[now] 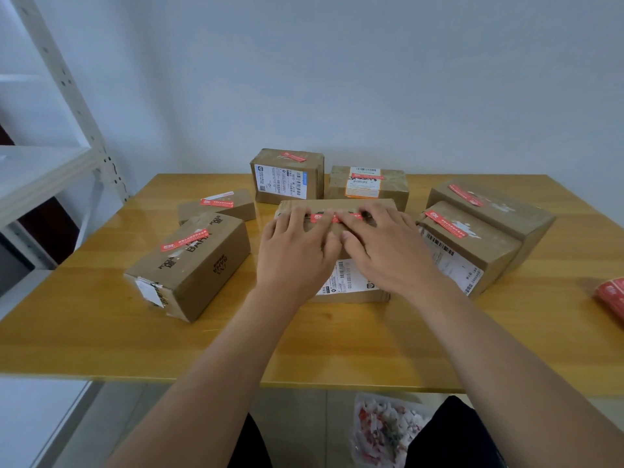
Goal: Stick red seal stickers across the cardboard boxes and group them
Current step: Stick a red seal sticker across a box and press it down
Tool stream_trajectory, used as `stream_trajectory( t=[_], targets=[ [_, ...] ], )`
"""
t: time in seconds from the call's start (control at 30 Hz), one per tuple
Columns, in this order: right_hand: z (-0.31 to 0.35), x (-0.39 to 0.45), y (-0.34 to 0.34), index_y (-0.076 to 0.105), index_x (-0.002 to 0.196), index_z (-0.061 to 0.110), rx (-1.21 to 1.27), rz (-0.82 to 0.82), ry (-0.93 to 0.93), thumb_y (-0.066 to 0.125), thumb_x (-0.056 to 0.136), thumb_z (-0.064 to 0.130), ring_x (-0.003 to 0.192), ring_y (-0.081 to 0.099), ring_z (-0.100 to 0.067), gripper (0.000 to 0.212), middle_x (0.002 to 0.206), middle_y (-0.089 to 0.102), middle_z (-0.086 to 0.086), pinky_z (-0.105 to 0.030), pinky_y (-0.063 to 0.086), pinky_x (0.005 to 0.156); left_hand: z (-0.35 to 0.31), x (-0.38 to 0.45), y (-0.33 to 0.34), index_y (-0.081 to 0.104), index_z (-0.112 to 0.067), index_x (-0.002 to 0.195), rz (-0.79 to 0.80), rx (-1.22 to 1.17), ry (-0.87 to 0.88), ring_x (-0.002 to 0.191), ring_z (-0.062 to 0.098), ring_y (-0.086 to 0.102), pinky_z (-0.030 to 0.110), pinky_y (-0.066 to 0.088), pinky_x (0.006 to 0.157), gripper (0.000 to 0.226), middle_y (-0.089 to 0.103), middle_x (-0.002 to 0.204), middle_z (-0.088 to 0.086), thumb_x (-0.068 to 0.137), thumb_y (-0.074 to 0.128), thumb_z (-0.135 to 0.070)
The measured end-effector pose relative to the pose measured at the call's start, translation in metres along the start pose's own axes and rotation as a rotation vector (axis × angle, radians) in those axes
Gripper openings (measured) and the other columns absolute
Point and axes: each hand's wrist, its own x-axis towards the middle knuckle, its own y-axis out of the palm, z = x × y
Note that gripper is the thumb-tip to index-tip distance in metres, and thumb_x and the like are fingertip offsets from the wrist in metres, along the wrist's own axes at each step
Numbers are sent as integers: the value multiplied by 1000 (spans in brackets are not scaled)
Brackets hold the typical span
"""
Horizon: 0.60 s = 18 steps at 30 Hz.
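Note:
A cardboard box [351, 282] lies in the middle of the wooden table [101, 332]. A red seal sticker [332, 217] runs across its top near the far edge. My left hand [297, 251] and my right hand [388, 244] lie flat on this box, fingers spread, fingertips pressing on the sticker. Around it stand several other cardboard boxes, each with a red sticker on top: one at the left [189, 265], a flat one behind it [219, 206], two at the back [287, 177] [368, 185], and two at the right [469, 244] [489, 211].
A stack of red stickers [611, 298] lies at the table's right edge. A white metal shelf [47, 163] stands to the left. On the floor under the table's near edge sits a bag of sticker backing scraps [385, 430]. A white wall is behind the table.

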Motion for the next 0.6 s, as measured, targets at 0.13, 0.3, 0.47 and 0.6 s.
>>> stream_trajectory(
  t=[0.13, 0.3, 0.47, 0.6],
  targets=[
    [-2, -3, 2, 57, 135, 10, 121, -78, 30, 27, 94, 54, 126, 50, -27, 68, 138, 56, -7, -42, 35, 108, 1, -2, 1, 52, -13, 136, -36, -57, -19, 130, 24, 45, 41, 35, 110, 66, 51, 137, 7, 94, 20, -52],
    [-1, -5, 4, 54, 137, 7, 147, -93, 34, 27, 94, 56, 132, 45, -26, 71, 142, 53, -8, -40, 30, 112, 1, -2, 3, 51, -7, 135, -59, -82, -45, 134, 23, 41, 39, 33, 112, 73, 50, 138, 7, 93, 20, -59],
    [-9, -7, 7, 28, 151, 17, 114, -79, 83, 21, 88, 76, 149, 12, -27, 86, 160, 22, -7, -48, 13, 118, 7, -8, 1, 28, -25, 150, -28, -309, -207, 149, 28, 10, 50, 25, 116, 80, 19, 159, 5, 87, 33, -74],
    [-13, -14, 6, 14, 154, 24, 146, -34, 221, 39, 73, 87, 146, 12, -32, 106, 160, 11, -8, -54, 22, 115, 11, -11, 0, 10, -32, 153, 54, -543, -426, 144, 24, 28, 45, 43, 103, 99, 18, 159, 1, 76, 48, -81]
  ],
)
